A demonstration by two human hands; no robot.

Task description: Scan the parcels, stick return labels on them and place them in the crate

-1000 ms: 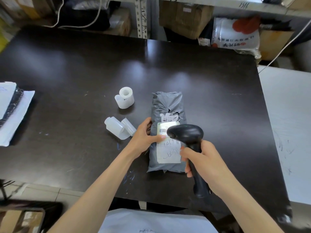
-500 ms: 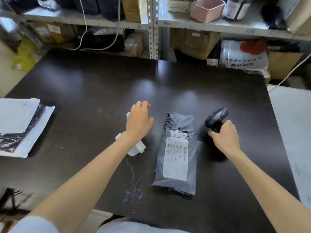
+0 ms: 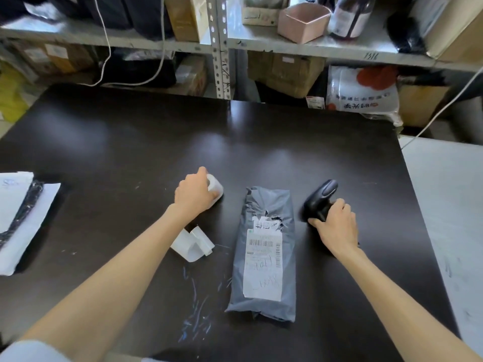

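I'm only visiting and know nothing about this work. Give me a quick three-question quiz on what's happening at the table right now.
1. Fill the gap: the scanner sits to the ___ of the parcel.
2. True or false: the right hand is lifting the parcel.
3. The left hand grips: A) scanner B) label roll C) parcel.
Key: 1 right; 2 false, it grips the scanner; 3 B.
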